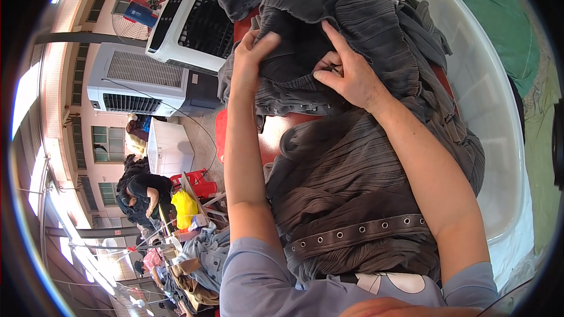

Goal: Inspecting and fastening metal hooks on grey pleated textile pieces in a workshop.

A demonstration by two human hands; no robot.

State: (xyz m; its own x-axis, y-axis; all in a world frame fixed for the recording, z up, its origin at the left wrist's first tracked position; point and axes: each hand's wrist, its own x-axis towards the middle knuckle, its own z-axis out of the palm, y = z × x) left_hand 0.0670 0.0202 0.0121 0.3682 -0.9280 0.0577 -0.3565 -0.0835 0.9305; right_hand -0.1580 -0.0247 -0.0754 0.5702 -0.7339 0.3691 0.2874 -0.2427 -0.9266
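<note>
A dark grey pleated garment (291,61) is spread between both hands at the top of the pile, with an opening in its cloth showing a darker inside. My left hand (251,57) grips its left side, thumb over the cloth and fingers partly hidden. My right hand (348,70) pinches the cloth with curled fingers and thumb, its index finger stretched along the opening's edge. Closer to me lies more pleated dark cloth (335,164), with a band of metal eyelets (339,235) across it.
A red surface (276,132) shows beneath the garments. A large translucent white tub (499,141) stands to the right, beside green cloth (496,32). Left are air coolers (194,26), a fan (144,12), a white bin (169,147), red stools (200,185) and a person in black (144,191).
</note>
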